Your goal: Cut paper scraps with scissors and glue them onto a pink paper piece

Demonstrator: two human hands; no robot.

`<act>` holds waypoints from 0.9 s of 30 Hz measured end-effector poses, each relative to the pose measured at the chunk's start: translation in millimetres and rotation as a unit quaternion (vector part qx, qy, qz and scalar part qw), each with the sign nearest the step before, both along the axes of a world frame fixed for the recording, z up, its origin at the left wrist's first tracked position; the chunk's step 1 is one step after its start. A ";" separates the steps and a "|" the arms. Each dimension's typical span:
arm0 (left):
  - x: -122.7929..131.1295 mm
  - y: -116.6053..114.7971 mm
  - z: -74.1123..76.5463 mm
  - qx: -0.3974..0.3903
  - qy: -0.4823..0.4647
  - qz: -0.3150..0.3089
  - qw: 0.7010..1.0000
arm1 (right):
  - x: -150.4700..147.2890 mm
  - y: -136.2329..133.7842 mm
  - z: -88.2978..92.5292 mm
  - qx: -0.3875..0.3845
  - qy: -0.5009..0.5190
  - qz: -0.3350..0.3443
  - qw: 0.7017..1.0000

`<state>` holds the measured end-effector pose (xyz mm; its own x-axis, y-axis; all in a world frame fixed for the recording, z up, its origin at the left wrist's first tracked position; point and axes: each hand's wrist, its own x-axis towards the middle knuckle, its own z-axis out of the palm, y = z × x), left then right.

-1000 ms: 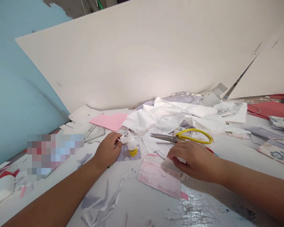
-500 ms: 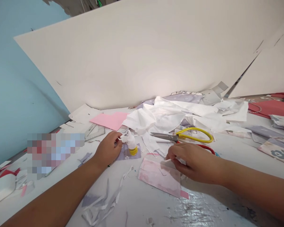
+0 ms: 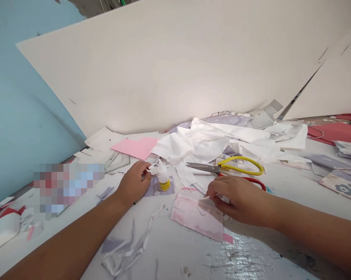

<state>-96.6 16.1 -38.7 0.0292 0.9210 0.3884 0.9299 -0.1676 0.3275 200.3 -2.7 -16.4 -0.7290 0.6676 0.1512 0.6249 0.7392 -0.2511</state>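
My left hand (image 3: pixel 135 182) rests on the table with its fingers curled together beside a white scrap (image 3: pixel 153 169); whether they grip it is hard to see. Just right of it, a small white glue bottle (image 3: pixel 164 179) with a yellow label stands upright on a lavender patterned piece (image 3: pixel 172 186). Fingertips of my right hand (image 3: pixel 236 199) are pinched on a thin white strip (image 3: pixel 205 197) at the upper edge of a pink patterned piece (image 3: pixel 197 217), which lies flat. Behind that hand are scissors (image 3: pixel 241 166) with yellow and red handles, blades pointing left.
White crumpled sheets (image 3: pixel 193 142) and a pink sheet (image 3: pixel 136 147) lie toward the back. A large white board (image 3: pixel 178 70) leans behind them. Curled offcuts (image 3: pixel 125 252) are at the front left, and red sheets (image 3: pixel 339 133) at the far right. One area at left is blurred out.
My right fingertips have shifted very slightly, and less of the white strip shows. The left hand, glue bottle and scissors stay in place.
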 end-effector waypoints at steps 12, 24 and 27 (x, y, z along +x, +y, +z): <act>-0.3 0.9 -0.8 -0.003 0.002 -0.001 1.000 | -2.7 -4.9 2.7 -0.004 -0.004 -0.006 1.000; -0.2 -0.3 -1.2 -0.006 -0.001 -0.002 1.000 | 1.5 0.2 -4.2 0.024 0.041 -0.033 0.998; 0.3 -0.3 -0.6 -0.007 -0.001 -0.003 1.000 | -0.2 -0.2 -3.4 0.052 0.020 -0.008 0.998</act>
